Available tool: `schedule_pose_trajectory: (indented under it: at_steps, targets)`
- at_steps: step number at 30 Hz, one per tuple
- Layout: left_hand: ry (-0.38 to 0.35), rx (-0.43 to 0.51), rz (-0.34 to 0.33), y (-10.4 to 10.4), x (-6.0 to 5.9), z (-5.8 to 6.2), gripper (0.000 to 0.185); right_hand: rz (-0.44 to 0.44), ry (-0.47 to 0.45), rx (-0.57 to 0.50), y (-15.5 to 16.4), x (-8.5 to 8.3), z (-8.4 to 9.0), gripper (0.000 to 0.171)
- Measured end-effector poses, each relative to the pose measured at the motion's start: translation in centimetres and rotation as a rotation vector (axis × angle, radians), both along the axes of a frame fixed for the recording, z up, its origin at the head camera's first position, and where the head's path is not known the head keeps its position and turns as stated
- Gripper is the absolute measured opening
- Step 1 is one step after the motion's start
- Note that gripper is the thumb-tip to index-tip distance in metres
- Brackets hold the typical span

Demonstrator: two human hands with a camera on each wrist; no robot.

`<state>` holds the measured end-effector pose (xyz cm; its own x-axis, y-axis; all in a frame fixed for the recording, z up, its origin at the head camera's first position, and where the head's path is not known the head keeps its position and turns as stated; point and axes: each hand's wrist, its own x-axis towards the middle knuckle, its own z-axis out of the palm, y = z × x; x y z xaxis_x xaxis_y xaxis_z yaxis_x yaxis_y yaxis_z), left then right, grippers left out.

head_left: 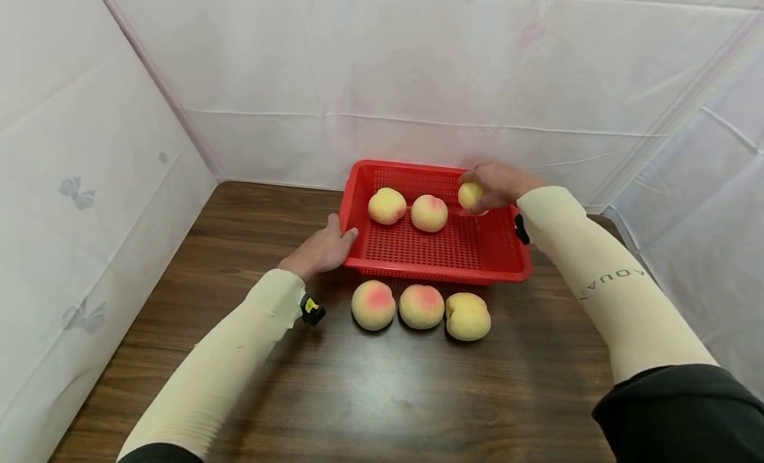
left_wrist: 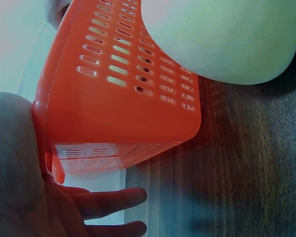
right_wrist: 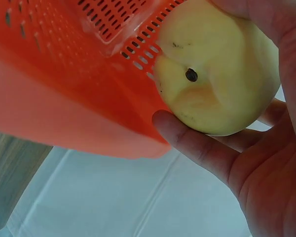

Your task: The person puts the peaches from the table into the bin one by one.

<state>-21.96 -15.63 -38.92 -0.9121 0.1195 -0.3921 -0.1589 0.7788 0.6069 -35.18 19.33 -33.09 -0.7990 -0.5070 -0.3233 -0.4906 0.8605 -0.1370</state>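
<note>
Peach (head_left: 469,194) in right hand (head_left: 501,183), inside red basket (head_left: 430,253), near its far right corner. Right fingers curled round peach, thumb on opposite side; yellow skin and dark stem spot showing in right wrist view. Touching basket floor or not: cannot tell.

Same basket, near middle, slightly toward far edge: second peach (head_left: 429,213), pink patch on top. Just beside it, toward far left corner: third peach (head_left: 386,206).

Left hand (head_left: 322,249) at basket's left edge, rim pinched between thumb and fingers, thumb over top; two fingers stretched out straight, outside the wall.

On brown wooden table (head_left: 382,390), along basket's near edge: left peach (head_left: 373,305) and middle peach (head_left: 421,306), both pink-topped, then right peach (head_left: 468,316), yellow, crease showing. All three close together in a row. Basket itself close to table's far edge.

Cream sleeves (head_left: 239,347) on both forearms, lettering on right one, black cloth (head_left: 680,410) higher up. Small black devices (head_left: 312,310) at both wrists. White sheeting (head_left: 388,65) beyond table's far edge and along sides, grey bow motifs (head_left: 77,192) on left part.
</note>
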Motion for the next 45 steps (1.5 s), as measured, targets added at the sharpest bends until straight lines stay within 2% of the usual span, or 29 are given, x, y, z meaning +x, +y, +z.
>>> schedule_pose_trajectory:
  at_steps: [19,35,40,45]
  targets:
    - [-0.007,0.01,-0.001,0.4,0.0,-0.1,0.05,0.027,0.011,0.05,0.0,-0.1,-1.1,0.044]
    - [-0.02,0.019,0.01,0.5,0.1,0.2,0.05,0.044,-0.021,0.087,-0.7,-0.6,-1.9,0.051]
    - [-0.026,0.02,0.014,0.5,0.1,0.3,0.05,0.008,-0.056,0.091,-1.0,-0.5,-2.2,0.059]
    - [-0.033,0.017,0.019,0.6,0.2,0.3,0.05,0.01,-0.055,0.091,-1.0,-0.4,-2.5,0.057]
